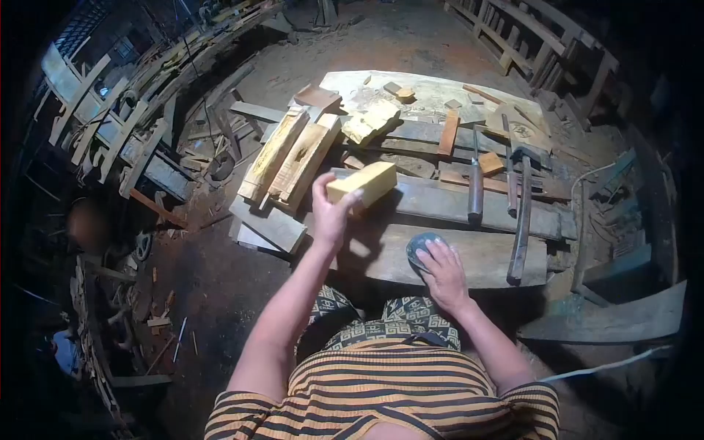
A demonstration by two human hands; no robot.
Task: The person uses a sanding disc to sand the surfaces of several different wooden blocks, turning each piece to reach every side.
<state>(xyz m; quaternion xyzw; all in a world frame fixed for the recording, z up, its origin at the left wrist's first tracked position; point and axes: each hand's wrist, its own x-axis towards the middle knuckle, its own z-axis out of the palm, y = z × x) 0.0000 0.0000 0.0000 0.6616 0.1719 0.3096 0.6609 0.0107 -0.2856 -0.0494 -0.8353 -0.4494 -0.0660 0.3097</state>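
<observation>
Dark round object (417, 251) partly hidden, shirt (389, 381) cut off

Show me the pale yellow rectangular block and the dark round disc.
Pale yellow rectangular block (369, 180): head view, middle of its visible surface.
Dark round disc (416, 246): head view, uncovered upper-left part.

Dim brown floor (359, 48); wooden rack (529, 25) upper right.

In the left hand (334, 213), the pale block (375, 182) looks like smooth, matt wood. At the right hand (444, 275), the dark disc (418, 251) looks matt, its material unclear. The desk (488, 265) beneath shows worn, rough wood; right of that hand, a long tool handle (521, 227) is wooden.
</observation>
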